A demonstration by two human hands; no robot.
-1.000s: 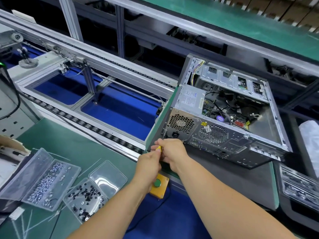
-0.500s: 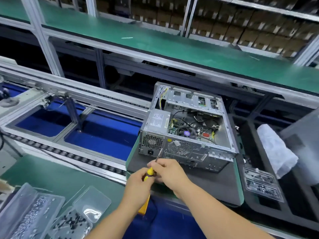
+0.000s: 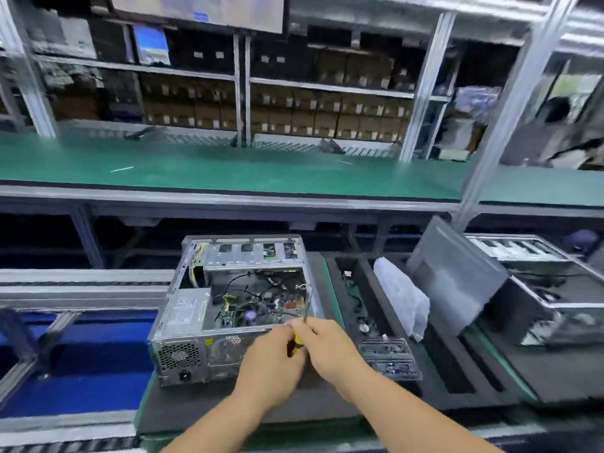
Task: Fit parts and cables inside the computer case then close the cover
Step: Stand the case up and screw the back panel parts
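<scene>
Computer case [image 3: 228, 308] at centre frame on a foam pad [image 3: 196, 410]; cover panel [image 3: 457, 276] leaning at right; shelf [image 3: 228, 168] behind.

Just one head-worn wide-angle view here, looking forward and slightly down across the surface [image 3: 228, 407]. The hands [image 3: 294, 358] sit close at bottom centre, the open computer case [image 3: 209, 322] right behind them, and shelves [image 3: 294, 103] fill the far background, blurry.

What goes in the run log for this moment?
left hand: grips yellow-handled screwdriver | right hand: on it too | computer case: cover off
</scene>
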